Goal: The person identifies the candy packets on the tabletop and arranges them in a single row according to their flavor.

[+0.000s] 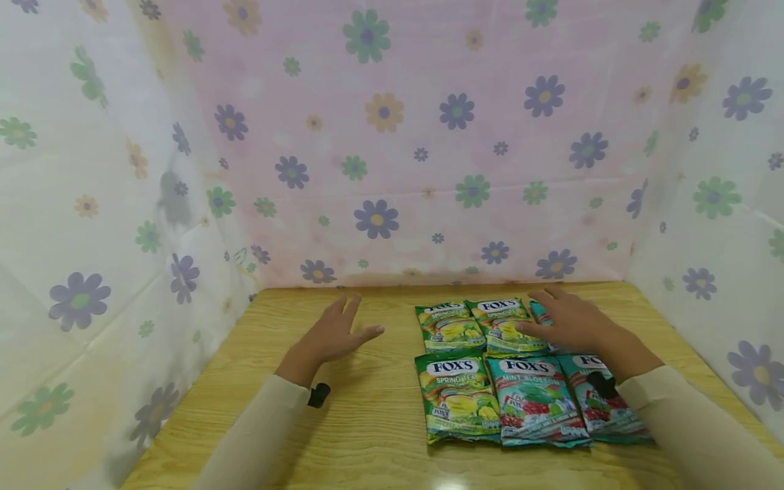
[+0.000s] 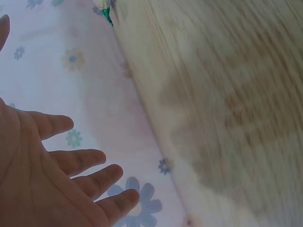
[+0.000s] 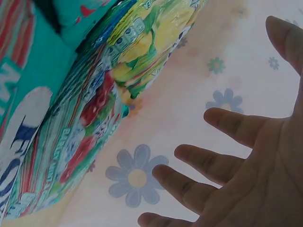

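Observation:
On the table's right half, FOX'S candy bags lie in two rows. In the front row are a green-yellow Spring Tea bag point(image 1: 461, 398), a teal Mint Blossom bag point(image 1: 539, 401) and another teal bag point(image 1: 603, 408), partly covered by the right wrist. Behind them lie two more Spring Tea bags, a left one point(image 1: 452, 328) and a right one point(image 1: 503, 327), plus a teal bag mostly hidden under my right hand point(image 1: 578, 323). That hand hovers with fingers spread, holding nothing. My left hand point(image 1: 331, 335) hovers over bare wood left of the bags, fingers extended, also holding nothing.
The wood-grain table point(image 1: 361, 435) is bounded by flower-patterned cloth at the back point(image 1: 416, 163) and on both sides. Dark devices sit at both wrists, such as the left wrist camera point(image 1: 318, 395).

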A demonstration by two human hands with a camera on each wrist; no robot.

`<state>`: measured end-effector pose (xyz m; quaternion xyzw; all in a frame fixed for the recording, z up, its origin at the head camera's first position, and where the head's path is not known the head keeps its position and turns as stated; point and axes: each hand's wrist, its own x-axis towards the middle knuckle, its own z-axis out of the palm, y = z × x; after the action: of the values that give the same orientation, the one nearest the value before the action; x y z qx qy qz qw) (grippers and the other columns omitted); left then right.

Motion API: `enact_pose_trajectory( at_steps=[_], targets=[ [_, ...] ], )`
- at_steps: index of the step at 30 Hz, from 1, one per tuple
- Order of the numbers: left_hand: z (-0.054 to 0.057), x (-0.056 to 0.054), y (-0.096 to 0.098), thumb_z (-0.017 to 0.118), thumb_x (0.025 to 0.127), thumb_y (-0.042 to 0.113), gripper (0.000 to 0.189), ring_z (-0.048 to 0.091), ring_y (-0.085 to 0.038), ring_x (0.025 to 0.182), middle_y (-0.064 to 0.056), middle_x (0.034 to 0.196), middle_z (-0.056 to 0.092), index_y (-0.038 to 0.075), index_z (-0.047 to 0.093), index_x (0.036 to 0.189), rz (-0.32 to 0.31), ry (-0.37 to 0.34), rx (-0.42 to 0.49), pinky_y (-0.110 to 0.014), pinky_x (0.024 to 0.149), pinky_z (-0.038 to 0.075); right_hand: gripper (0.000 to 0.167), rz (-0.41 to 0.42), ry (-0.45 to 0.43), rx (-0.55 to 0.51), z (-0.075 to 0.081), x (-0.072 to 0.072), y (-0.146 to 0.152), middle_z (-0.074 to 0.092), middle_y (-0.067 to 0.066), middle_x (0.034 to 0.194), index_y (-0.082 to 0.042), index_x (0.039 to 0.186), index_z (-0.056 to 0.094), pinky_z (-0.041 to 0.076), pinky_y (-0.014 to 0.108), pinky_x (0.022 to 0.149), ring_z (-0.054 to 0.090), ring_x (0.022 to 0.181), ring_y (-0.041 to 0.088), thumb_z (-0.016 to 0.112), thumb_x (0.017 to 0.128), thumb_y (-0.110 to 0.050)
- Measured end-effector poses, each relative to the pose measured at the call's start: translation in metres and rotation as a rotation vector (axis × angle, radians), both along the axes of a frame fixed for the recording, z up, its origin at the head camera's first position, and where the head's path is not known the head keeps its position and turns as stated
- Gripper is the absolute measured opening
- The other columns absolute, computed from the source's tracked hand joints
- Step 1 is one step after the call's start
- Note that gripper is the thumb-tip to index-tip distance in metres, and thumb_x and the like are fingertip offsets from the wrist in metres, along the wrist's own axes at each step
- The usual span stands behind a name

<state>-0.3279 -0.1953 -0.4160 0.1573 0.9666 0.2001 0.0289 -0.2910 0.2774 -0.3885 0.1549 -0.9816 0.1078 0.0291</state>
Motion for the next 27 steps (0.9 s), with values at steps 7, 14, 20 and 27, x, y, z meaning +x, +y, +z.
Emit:
enact_pose_trajectory(
  at_steps=[7, 14, 20, 27],
  targets=[
    [-0.005, -0.004, 0.008, 0.044, 0.09, 0.086, 0.109, 0.015, -0.05, 0.156, -0.021, 0.172, 0.014, 0.018, 0.012, 0.169, 0.009, -0.028, 0.079, -0.074, 0.118, 0.026, 0.092, 0.048, 0.006, -0.046, -0.005, -0.008, -0.013, 0.041, 0.033, 0.155, -0.003, 0.154, 0.047, 0.045, 0.075, 0.097, 0.048, 0.133, 0.057, 0.056, 0.095, -0.073],
    [-0.009, -0.007, 0.02, 0.048, 0.09, 0.085, 0.11, 0.019, -0.046, 0.157, -0.02, 0.171, 0.019, 0.016, 0.014, 0.168, 0.037, -0.058, 0.188, -0.072, 0.119, 0.026, 0.08, 0.082, -0.04, -0.163, -0.008, -0.013, -0.029, 0.046, 0.031, 0.152, 0.002, 0.151, 0.049, 0.044, 0.07, 0.104, 0.045, 0.138, 0.054, 0.063, 0.099, -0.057],
    [-0.016, -0.009, 0.04, 0.05, 0.088, 0.086, 0.11, 0.029, -0.043, 0.155, -0.019, 0.169, 0.028, 0.013, 0.023, 0.166, 0.056, -0.075, 0.258, -0.068, 0.12, 0.03, 0.073, 0.112, -0.054, -0.242, -0.01, -0.017, -0.044, 0.055, 0.028, 0.146, 0.004, 0.147, 0.053, 0.049, 0.065, 0.102, 0.053, 0.132, 0.05, 0.064, 0.101, -0.051],
    [-0.028, -0.011, 0.058, 0.053, 0.09, 0.082, 0.106, 0.049, -0.039, 0.142, -0.018, 0.162, 0.041, 0.012, 0.027, 0.165, 0.053, -0.116, 0.327, -0.062, 0.112, 0.045, 0.057, 0.127, -0.121, -0.319, -0.013, -0.02, -0.059, 0.062, 0.026, 0.138, 0.004, 0.14, 0.061, 0.057, 0.057, 0.094, 0.064, 0.12, 0.044, 0.065, 0.103, -0.039]
  ],
)
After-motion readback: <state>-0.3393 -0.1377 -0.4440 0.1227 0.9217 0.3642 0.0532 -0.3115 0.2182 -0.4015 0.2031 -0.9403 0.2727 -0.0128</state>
